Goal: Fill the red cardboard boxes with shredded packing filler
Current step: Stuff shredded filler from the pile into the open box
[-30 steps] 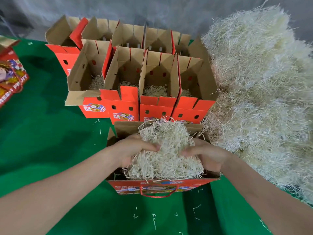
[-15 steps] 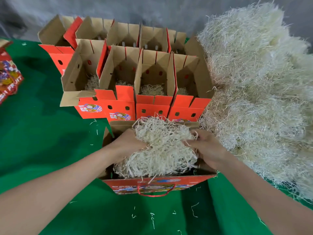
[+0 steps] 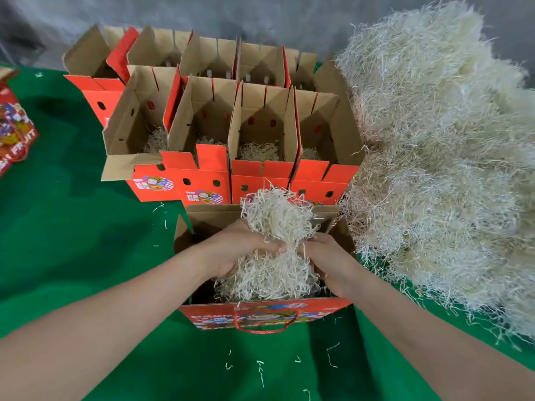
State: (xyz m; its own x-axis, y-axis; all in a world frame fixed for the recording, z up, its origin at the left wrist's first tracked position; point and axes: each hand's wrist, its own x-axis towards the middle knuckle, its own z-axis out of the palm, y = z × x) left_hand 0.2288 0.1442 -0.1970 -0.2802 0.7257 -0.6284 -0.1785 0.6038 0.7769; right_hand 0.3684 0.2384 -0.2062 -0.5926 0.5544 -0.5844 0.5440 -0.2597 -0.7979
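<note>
While left hand (image 3: 241, 250) and right hand (image 3: 328, 260) clench it, filler wad (image 3: 275, 217) between them, over nearest box (image 3: 260, 312)

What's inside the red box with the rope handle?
A clump of shredded filler, squeezed between the left hand and right hand. The filler and hands cover the bottom of the box, so what's underneath can't be seen.

1. The wad of filler (image 3: 272, 227), pinched by the left grip (image 3: 240, 247) and right grip (image 3: 327, 256), is plugging most of the mouth of the near box (image 3: 260, 312).
2. The filler heap (image 3: 434, 169) is crowding that box's right side, closing off passage there.
3. The rows of open boxes (image 3: 260, 172) are standing just behind, upright flaps (image 3: 262, 102) barring a low reach.
4. The green table (image 3: 72, 241) is lying open leftward and in front, carrying stray shreds (image 3: 331, 354).
</note>
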